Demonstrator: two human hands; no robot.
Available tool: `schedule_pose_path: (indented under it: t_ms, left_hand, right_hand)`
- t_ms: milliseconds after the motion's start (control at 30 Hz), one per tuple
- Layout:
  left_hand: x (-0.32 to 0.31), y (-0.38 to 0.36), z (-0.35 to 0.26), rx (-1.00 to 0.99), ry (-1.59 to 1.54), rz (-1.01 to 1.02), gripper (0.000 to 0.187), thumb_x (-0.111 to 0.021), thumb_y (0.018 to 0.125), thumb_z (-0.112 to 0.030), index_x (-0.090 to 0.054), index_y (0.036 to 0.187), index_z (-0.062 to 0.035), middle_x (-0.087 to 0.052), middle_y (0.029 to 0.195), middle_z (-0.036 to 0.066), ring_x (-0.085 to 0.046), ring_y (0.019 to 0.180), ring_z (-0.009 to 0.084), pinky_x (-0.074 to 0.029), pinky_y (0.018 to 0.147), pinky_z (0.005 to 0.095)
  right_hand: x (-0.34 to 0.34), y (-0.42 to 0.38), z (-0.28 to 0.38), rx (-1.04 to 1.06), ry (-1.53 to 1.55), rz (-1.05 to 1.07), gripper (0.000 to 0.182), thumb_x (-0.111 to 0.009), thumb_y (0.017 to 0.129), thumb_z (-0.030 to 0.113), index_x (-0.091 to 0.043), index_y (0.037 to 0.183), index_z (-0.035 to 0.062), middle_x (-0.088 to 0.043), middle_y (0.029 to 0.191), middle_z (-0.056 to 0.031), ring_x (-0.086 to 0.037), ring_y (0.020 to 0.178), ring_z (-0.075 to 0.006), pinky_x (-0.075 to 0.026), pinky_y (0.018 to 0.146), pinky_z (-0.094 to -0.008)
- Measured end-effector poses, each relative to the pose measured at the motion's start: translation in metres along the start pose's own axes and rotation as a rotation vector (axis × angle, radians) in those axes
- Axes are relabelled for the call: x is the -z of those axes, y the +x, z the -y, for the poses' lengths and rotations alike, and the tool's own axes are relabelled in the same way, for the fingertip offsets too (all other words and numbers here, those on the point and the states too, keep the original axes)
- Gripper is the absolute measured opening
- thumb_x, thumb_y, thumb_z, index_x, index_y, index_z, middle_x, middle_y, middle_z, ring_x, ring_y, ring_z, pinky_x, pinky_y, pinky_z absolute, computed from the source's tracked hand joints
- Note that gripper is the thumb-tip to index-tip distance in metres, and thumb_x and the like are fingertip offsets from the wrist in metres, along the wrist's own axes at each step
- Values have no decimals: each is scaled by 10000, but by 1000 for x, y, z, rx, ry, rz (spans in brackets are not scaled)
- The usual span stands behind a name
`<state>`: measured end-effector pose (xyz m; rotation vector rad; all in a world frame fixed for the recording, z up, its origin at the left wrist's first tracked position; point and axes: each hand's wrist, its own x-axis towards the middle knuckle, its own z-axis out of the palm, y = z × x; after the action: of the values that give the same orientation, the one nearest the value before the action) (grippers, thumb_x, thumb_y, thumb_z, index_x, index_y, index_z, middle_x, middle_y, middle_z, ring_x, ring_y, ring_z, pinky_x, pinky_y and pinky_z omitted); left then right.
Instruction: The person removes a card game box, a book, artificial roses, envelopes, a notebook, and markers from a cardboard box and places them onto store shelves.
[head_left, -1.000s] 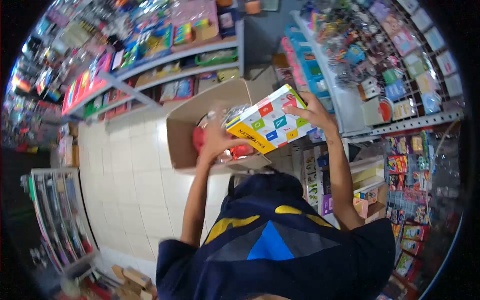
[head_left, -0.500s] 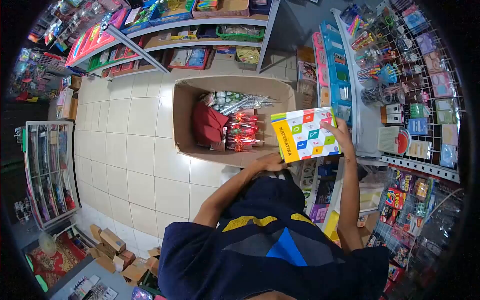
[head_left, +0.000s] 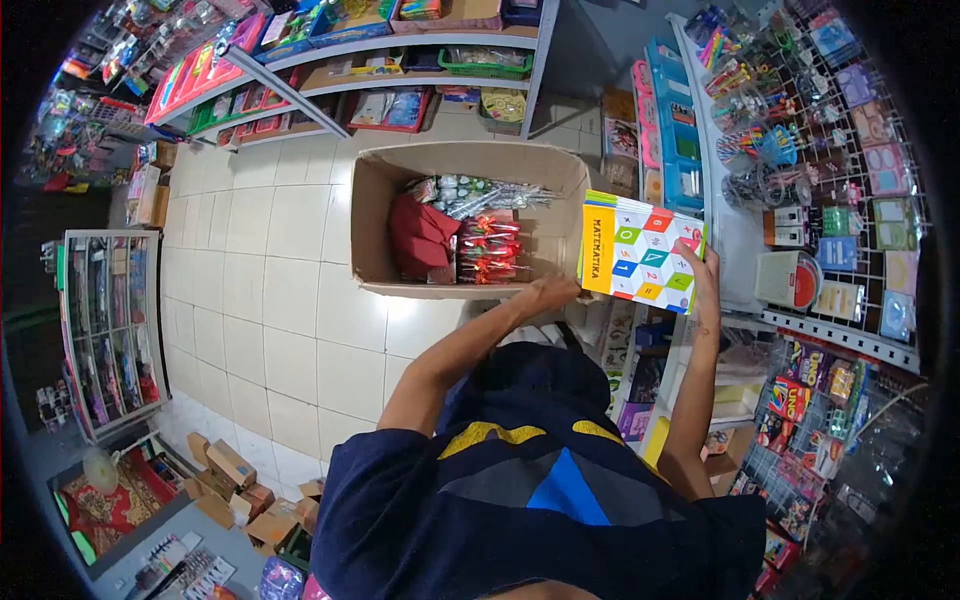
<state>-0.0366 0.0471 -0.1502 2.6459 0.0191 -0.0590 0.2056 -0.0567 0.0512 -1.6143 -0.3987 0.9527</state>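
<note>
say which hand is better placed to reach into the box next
Probably the left hand: it sits close by the cardboard box, while the right hand, farther off, grips the Matematika books. Whether the left touches the books is unclear.

The one head camera looks forward and steeply down from just above the shirt (head_left: 470, 500), which fills the near part of the view, with the left hand (head_left: 553, 292), right hand (head_left: 704, 272) and books (head_left: 645, 252) close below it. The box (head_left: 372, 215) lies a little beyond, near the middle, over the floor (head_left: 280, 300). Its wide, round, dark-rimmed view bends straight edges and reaches the shelves (head_left: 430, 43) at far left and the rack (head_left: 738, 265) at right.
</note>
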Motion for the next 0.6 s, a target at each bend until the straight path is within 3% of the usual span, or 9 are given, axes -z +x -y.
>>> schedule_pose_path:
  t_ms: [67, 100, 300, 400, 433, 533, 567, 600]
  left_hand:
    - [-7, 12, -3, -97, 125, -83, 295, -587, 758, -49, -599, 1051, -15, -646, 928, 172, -664, 842, 345, -561, 662, 419]
    - [1, 18, -11, 31, 67, 100, 297, -599, 758, -66, -596, 1051, -18, -643, 984, 166, -659, 878, 340, -561, 690, 418]
    - [35, -2, -38, 235, 18, 9, 250, -612, 771, -116, -641, 1001, -25, -676, 921, 153, -677, 846, 314, -548, 672, 445]
    - [31, -11, -41, 311, -89, 228, 297, -586, 780, -120, -613, 1060, -24, -666, 947, 163, -668, 865, 316, -539, 661, 442]
    - [16, -14, -50, 326, -36, -120, 247, -568, 778, -120, -645, 998, -37, -667, 903, 147, -666, 847, 304, -529, 634, 426]
    - [-13, -10, -53, 433, 53, -398, 196, -566, 765, -115, -677, 919, -66, -671, 844, 118, -670, 790, 282, -522, 602, 415]
    - [21, -18, -58, 324, -44, -206, 166, -590, 768, -131, -686, 881, -56, -670, 817, 116, -674, 797, 284, -533, 631, 412]
    - [17, -17, -55, 335, -59, -153, 166, -602, 769, -143, -685, 886, -60, -672, 823, 113, -675, 806, 284, -535, 645, 409]
  right_hand:
    - [2, 0, 0, 4, -2, -59, 325, -695, 819, 178, -590, 1067, -5, -657, 935, -92, -656, 773, -165, -527, 690, -281]
    - [5, -1, 2, 3, -2, -39, 333, -698, 816, 181, -590, 1076, 4, -653, 950, -94, -655, 803, -169, -528, 700, -283]
    - [-7, 19, 1, -68, -18, 46, 313, -687, 817, 188, -621, 1045, -15, -662, 935, -85, -654, 817, -162, -522, 708, -276]
    - [-41, 19, 3, -56, -96, 97, 319, -696, 816, 197, -625, 1040, -18, -662, 922, -70, -647, 831, -154, -513, 715, -276]
    - [-55, 23, 0, -39, -154, 124, 312, -697, 819, 197, -621, 1032, -17, -662, 924, -71, -648, 818, -149, -513, 709, -270]
    - [-104, 30, -3, -16, -302, 183, 279, -697, 829, 199, -637, 992, -19, -669, 893, -76, -643, 761, -127, -504, 679, -249]
    - [-114, 39, -10, 38, -433, 201, 294, -708, 816, 225, -647, 963, -23, -672, 873, -78, -642, 750, -131, -507, 680, -263]
    - [-121, 49, -24, 89, -566, 216, 312, -719, 804, 252, -657, 933, -26, -674, 854, -81, -641, 739, -135, -510, 680, -276]
